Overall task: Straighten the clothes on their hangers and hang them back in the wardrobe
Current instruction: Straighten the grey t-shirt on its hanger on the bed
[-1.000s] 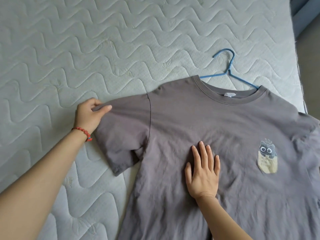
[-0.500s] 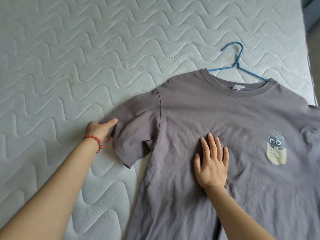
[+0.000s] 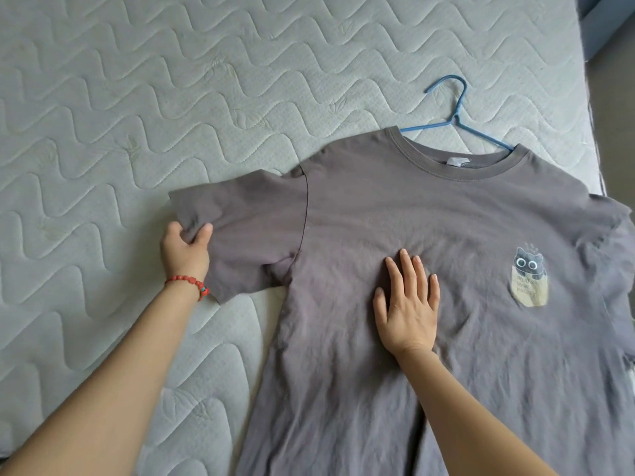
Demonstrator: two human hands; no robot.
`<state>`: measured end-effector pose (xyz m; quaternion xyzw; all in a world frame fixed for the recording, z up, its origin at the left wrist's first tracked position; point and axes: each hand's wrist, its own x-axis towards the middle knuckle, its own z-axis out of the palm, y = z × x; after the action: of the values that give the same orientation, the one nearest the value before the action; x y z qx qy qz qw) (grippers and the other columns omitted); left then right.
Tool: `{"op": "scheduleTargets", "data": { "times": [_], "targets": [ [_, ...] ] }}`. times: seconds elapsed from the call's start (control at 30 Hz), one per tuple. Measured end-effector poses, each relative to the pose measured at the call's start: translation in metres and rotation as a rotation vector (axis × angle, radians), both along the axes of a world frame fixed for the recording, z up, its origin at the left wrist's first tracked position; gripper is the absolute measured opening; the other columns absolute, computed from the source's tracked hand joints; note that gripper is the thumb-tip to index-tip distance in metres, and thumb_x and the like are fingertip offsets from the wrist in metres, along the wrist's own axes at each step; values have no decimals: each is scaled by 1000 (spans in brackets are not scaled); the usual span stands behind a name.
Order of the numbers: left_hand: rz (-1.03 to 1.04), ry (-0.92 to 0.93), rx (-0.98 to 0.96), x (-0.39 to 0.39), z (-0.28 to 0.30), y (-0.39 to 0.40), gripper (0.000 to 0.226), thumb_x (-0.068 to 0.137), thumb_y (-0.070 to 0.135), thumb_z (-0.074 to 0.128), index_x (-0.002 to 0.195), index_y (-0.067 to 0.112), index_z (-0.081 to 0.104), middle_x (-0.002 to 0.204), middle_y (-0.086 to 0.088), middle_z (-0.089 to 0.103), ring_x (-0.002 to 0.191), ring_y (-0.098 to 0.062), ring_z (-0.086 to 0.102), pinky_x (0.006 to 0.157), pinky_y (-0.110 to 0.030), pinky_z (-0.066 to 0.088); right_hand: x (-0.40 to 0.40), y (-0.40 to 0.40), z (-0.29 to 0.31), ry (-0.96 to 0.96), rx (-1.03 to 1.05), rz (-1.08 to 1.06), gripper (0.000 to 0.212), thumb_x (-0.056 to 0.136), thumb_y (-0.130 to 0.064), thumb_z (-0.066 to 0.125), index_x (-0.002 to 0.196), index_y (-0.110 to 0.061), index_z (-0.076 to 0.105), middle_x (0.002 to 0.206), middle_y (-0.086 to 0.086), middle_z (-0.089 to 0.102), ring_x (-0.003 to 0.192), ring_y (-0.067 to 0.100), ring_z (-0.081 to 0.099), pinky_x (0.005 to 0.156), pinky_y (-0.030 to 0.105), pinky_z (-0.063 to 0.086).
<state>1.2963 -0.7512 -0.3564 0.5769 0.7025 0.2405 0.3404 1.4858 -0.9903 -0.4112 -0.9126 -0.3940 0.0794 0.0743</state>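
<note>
Hands: left hand (image 3: 185, 250) pinches T-shirt (image 3: 446, 235) sleeve (image 3: 240, 228); right hand (image 3: 409, 304) presses flat, fingers straight, on its chest.

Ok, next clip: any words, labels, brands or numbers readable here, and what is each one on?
None can be read.
Cat print on the grey T-shirt: rows of lettering on its cream pocket, too blurred to read.
White neck label inside the collar: too small to tell whether it carries text.
Blue hanger, quilted mattress, red bead bracelet: no text visible.
</note>
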Motion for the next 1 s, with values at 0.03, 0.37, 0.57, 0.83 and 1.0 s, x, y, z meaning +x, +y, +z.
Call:
{"op": "scheduleTargets", "data": {
  "times": [0.03,0.37,0.57,0.83,1.0],
  "targets": [
    [-34,75,58,-2,-2,2,21,85,14,62,94,-3,51,95,-23,60,89,-29,57,81,-37,41,0,0,-1,2,-9,2,56,86,-38,30,137,-18,40,149,6,36,138,21,17,113,37,1],
    [-953,466,439,50,-18,-189,56,84,43,44,133,18,40,145,-10,40,133,-28,32,105,-49,25,-12,-22,26,105,118,-16,56,87,-38,34,140,-19,35,151,5,32,140,18,16,114,34,1],
    [-1117,671,225,23,-51,-239,64,82,52,37,139,23,35,148,-1,34,135,-20,29,106,-47,23,5,-129,7,45,-76,-64,57,87,-43,33,141,-23,35,149,2,34,138,19,22,114,32,4],
    [-1056,764,177,3,-35,-237,63,94,50,10,133,14,45,142,-10,44,133,-25,31,105,-48,25,30,-217,18,59,-152,-305,57,88,-41,29,140,-17,36,149,11,35,137,24,19,112,35,1],
    [-980,775,91,-20,-12,-252,61,95,46,10,133,13,44,144,-11,41,133,-28,31,104,-50,26,10,-237,28,148,-140,-205,55,94,-41,20,146,-27,17,157,4,9,145,18,-2,115,36,-1]
  ]
}}
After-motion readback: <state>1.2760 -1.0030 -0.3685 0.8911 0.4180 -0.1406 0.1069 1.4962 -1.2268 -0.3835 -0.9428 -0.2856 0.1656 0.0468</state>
